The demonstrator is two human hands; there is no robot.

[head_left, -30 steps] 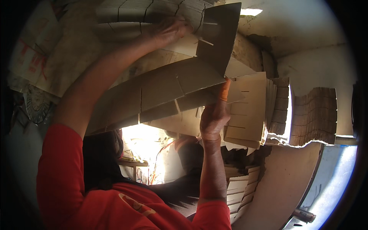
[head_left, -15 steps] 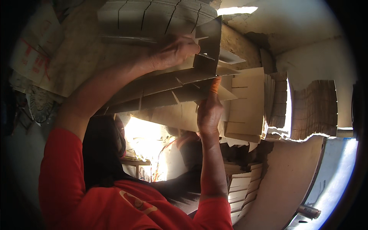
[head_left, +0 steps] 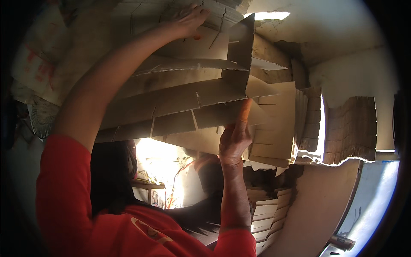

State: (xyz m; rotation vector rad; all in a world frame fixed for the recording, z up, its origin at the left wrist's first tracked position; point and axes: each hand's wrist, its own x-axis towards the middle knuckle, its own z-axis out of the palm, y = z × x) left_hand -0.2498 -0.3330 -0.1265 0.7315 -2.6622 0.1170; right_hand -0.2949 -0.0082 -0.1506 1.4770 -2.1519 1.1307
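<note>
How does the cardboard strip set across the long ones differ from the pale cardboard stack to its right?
The crosswise cardboard strip is a single piece, while the pale cardboard stack has several sheets. The strip looks dark and shadowed; the stack looks lighter. A finger of the right hand is at the strip's lower end; the stack is unheld. Both are slit cardboard.

Tan worktop (head_left: 87, 47), upper left through center. On it: 1 stack of grey slotted sheets (head_left: 233, 15) at the far side, 1 pale sheet with red marks (head_left: 34, 66) at the left end. To the right, 1 pale slotted pile (head_left: 274, 124) and 1 brown pile (head_left: 349, 128); can't tell what's under those. Low wooden stand (head_left: 147, 186) further down, top mostly glare.
</note>
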